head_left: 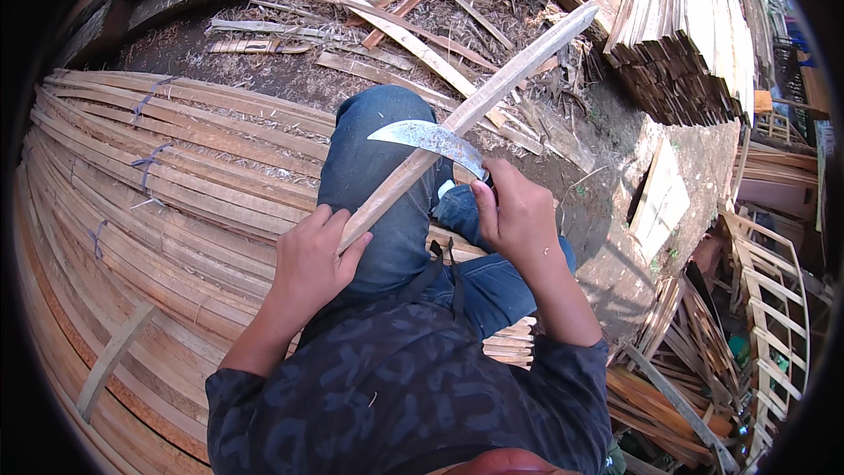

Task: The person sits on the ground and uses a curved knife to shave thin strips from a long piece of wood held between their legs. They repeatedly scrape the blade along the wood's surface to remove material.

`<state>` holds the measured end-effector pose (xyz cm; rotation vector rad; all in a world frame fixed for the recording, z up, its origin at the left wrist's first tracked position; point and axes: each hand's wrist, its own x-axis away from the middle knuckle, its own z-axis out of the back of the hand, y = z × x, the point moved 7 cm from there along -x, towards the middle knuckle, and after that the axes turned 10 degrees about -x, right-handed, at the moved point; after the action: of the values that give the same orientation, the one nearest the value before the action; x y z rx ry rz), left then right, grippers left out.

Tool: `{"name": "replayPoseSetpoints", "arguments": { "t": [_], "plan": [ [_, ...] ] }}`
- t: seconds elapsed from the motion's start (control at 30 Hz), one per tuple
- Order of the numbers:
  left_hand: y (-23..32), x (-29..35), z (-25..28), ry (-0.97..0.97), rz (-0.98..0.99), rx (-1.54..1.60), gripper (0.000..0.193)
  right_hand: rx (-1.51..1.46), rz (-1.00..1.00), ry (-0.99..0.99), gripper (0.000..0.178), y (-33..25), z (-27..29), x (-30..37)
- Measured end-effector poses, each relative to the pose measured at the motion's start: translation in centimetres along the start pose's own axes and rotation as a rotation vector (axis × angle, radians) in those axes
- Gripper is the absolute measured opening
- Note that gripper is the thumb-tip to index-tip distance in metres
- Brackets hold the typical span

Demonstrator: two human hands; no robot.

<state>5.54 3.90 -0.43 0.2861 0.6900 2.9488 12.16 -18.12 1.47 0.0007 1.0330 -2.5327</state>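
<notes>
A long, narrow wooden stick (400, 183) slants up and to the right across my raised knee. My left hand (314, 251) is wrapped round its near end. In my right hand (519, 211) is a sickle, its handle mostly hidden by my fingers. The sickle's curved metal blade (422, 135) lies across the stick near its middle, its tip pointing left. Whether the edge bites into the wood, I cannot tell. Beneath the stick are my legs in blue jeans (374, 123).
Bundles of long wooden strips (202, 163), tied with blue cord (151, 164), lie to the left. Wood shavings and loose slats (413, 44) litter the ground ahead. A tall stack of planks (681, 44) stands at the far right. Nearer on the right is a slatted wooden frame (774, 325).
</notes>
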Motion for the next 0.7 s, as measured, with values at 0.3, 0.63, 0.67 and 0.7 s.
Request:
{"name": "replayPoseSetpoints", "arguments": {
  "t": [0.3, 0.63, 0.67, 0.7],
  "plan": [
    [-0.2, 0.3, -1.0, 0.033, -0.002, -0.091, 0.023, 0.368, 0.049, 0.005, 0.022, 1.7, 2.7, -2.2],
    [-0.4, 0.8, -1.2, -0.006, 0.007, -0.124, 0.024, 0.698, -0.5, 0.32, 0.036, 13.1, 15.8, -2.3],
    [-0.7, 0.9, -1.2, 0.006, -0.004, -0.092, 0.024, 0.711, -0.589, 0.407, 0.038, 17.3, 20.9, 0.1],
    [-1.0, 0.9, -1.1, 0.025, 0.005, -0.066, 0.024, 0.719, -0.603, 0.484, 0.04, 19.3, 24.0, 2.3]
  ]
}}
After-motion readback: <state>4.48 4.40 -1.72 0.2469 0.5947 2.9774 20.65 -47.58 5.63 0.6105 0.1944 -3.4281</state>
